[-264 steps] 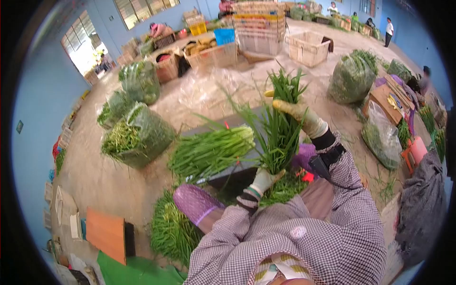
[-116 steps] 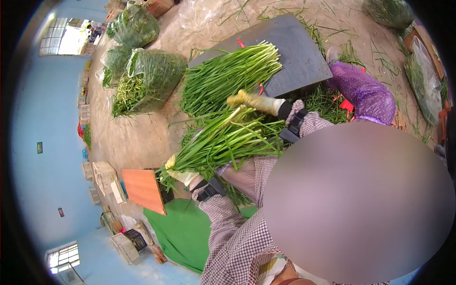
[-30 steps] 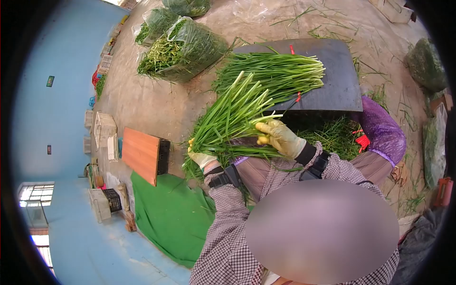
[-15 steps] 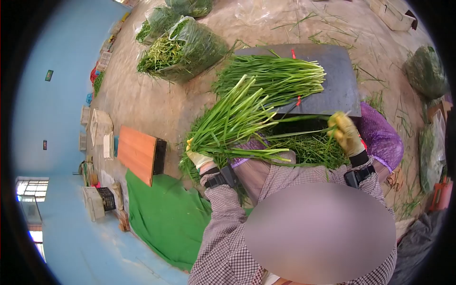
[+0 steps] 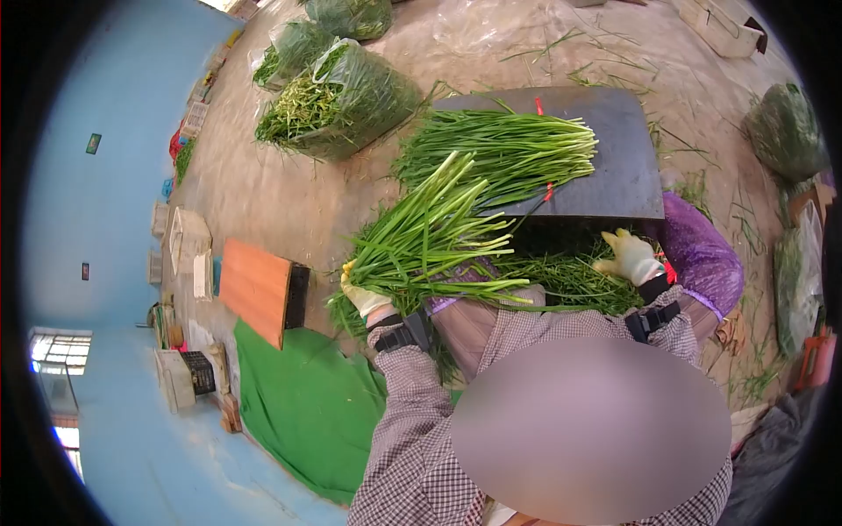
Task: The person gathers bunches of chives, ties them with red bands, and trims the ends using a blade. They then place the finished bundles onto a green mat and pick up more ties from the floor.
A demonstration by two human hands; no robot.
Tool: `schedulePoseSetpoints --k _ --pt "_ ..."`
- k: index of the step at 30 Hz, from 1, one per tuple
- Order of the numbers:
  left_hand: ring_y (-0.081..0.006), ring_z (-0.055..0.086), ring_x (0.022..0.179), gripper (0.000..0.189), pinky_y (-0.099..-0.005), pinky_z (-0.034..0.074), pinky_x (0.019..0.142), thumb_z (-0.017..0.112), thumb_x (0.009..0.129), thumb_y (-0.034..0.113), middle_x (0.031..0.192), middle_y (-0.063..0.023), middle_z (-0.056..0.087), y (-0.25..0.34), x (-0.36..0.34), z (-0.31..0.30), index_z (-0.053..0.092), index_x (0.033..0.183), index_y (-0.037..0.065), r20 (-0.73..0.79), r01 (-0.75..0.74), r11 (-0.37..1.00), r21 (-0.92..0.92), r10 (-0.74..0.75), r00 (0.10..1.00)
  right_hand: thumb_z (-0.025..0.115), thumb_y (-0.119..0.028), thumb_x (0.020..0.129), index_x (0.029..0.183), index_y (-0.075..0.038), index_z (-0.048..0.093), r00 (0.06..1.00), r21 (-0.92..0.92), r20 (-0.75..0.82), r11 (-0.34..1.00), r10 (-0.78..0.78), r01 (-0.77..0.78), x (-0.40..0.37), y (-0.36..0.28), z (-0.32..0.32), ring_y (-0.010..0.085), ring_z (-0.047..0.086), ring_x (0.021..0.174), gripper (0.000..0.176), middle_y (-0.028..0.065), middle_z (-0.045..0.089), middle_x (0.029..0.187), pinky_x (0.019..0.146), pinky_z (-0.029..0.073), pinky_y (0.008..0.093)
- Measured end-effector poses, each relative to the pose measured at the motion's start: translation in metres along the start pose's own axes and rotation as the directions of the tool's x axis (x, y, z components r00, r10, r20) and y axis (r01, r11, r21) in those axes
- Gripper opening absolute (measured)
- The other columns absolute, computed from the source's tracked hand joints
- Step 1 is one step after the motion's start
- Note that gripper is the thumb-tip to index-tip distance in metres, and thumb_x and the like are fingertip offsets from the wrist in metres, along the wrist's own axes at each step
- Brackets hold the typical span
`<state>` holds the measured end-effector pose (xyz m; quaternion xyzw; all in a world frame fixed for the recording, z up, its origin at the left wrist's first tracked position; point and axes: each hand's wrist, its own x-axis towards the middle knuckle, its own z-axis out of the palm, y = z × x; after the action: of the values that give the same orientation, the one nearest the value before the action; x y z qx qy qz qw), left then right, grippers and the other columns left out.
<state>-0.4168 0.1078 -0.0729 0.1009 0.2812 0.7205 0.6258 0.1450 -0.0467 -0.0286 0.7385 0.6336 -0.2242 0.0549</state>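
Loose bunch of slender green stalks [image 5: 434, 235], pale ends fanned unevenly, beside the grey worktop [image 5: 624, 180], leafy end grasped in left hand's [image 5: 362, 294] fingers, right hand's [image 5: 633, 258] fingers spread open.

The pile [image 5: 500, 149] lies on the slab [image 5: 631, 167], over a tie [image 5: 549, 190] at its near edge, with the bunch [image 5: 438, 241] in the left hand [image 5: 367, 296] just before it and clippings [image 5: 583, 280] between slab and lap, near the right hand [image 5: 633, 258]. Behind and left on the floor [image 5: 307, 197] stand bags [image 5: 346, 101], and well to the right another bag [image 5: 785, 131], with a crate [image 5: 715, 26] behind it. On the left a panel [image 5: 256, 291] rests on a box [image 5: 296, 296], beside a cloth [image 5: 307, 403] nearer the person.
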Motion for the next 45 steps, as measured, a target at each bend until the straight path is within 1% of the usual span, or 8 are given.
schedulePoseSetpoints --k 4,5,11,15,18,20,28,45 --pt "-0.0192 0.064 0.094 0.028 -0.041 0.052 0.089 0.054 0.097 0.039 0.099 0.001 0.069 -0.006 -0.001 0.02 0.069 0.097 0.015 0.077 0.013 0.992 -0.128 -0.004 0.997 0.066 -0.049 0.093 0.148 0.0 0.043 0.915 0.542 -0.304 0.742 -0.265 0.395 0.047 -0.079 -0.025 0.0302 0.05 0.134 0.077 0.0198 0.051 0.146 0.111 0.04 0.0369" --pt "-0.0188 0.064 0.094 0.027 -0.0404 0.052 0.089 0.054 0.097 0.038 0.099 0.0013 0.069 -0.007 -0.01 0.033 0.069 0.097 0.015 0.046 -0.007 1.0 -0.019 0.008 0.999 0.063 -0.04 0.098 0.149 0.001 0.04 0.911 0.897 -0.23 0.287 -0.342 0.335 0.066 -0.105 -0.02 0.0258 0.048 0.136 0.07 0.0161 0.048 0.15 0.113 0.037 0.034" --pt "-0.0149 0.061 0.087 0.021 -0.0337 0.051 0.084 0.057 0.097 0.032 0.092 0.0017 0.065 0.0 -0.019 0.054 0.065 0.09 0.014 0.029 -0.125 0.99 0.063 0.123 0.992 0.051 -0.033 0.106 0.104 -0.006 0.067 0.954 0.652 -0.27 -0.753 -0.128 0.084 0.083 -0.175 -0.04 0.0207 0.059 0.114 0.032 0.0106 0.065 0.119 0.103 0.045 0.0362" --pt "-0.0138 0.06 0.083 0.02 -0.0319 0.051 0.081 0.055 0.098 0.028 0.087 0.0019 0.063 0.009 -0.027 0.056 0.062 0.086 0.014 0.06 -0.19 0.978 0.086 0.185 0.981 0.051 -0.034 0.105 0.095 -0.007 0.064 0.851 0.498 -0.522 -0.832 -0.061 0.245 0.098 -0.064 -0.013 0.0137 0.061 0.077 0.032 0.0065 0.066 0.095 0.069 0.051 0.0261" --pt "-0.0119 0.054 0.076 0.021 -0.0295 0.048 0.075 0.051 0.099 0.023 0.081 0.003 0.058 0.0 -0.032 0.08 0.054 0.08 0.015 0.01 -0.215 0.975 0.057 0.215 0.977 0.054 -0.039 0.103 0.095 -0.011 0.065 0.98 0.985 -0.162 0.075 0.116 0.154 0.07 -0.052 -0.025 0.0069 0.055 0.07 0.031 0.0 0.064 0.086 0.062 0.046 0.0227" --pt "-0.0104 0.042 0.069 0.026 -0.028 0.04 0.067 0.048 0.1 0.021 0.074 0.0045 0.045 0.002 -0.026 0.084 0.042 0.075 0.017 0.117 -0.081 0.955 -0.286 0.118 0.986 0.066 -0.03 0.097 0.119 -0.007 0.067 0.862 0.777 -0.478 0.375 -0.169 0.505 0.062 -0.095 -0.034 0.018 0.065 0.095 0.032 0.0052 0.067 0.098 0.085 0.053 0.0306" --pt "-0.0117 0.039 0.069 0.032 -0.0282 0.037 0.07 0.046 0.101 0.019 0.072 0.0035 0.037 0.001 -0.036 0.126 0.032 0.073 0.016 0.368 -0.021 0.958 -0.285 0.129 0.921 0.074 -0.024 0.092 0.138 -0.004 0.054 0.902 0.914 -0.29 -0.372 -0.319 0.163 0.063 -0.188 -0.043 0.012 0.062 0.1 0.054 0.002 0.067 0.111 0.091 0.049 0.0288" --pt "-0.0095 0.044 0.062 0.03 -0.0299 0.044 0.072 0.05 0.1 0.021 0.066 0.0049 0.047 0.013 -0.042 0.101 0.045 0.071 0.016 0.474 -0.037 0.958 -0.283 0.174 0.863 0.054 -0.034 0.104 0.094 -0.012 0.063 0.858 0.601 -0.466 -0.789 -0.216 0.128 0.058 -0.074 -0.013 0.0197 0.066 0.105 0.026 0.0112 0.066 0.122 0.099 0.051 0.0417"
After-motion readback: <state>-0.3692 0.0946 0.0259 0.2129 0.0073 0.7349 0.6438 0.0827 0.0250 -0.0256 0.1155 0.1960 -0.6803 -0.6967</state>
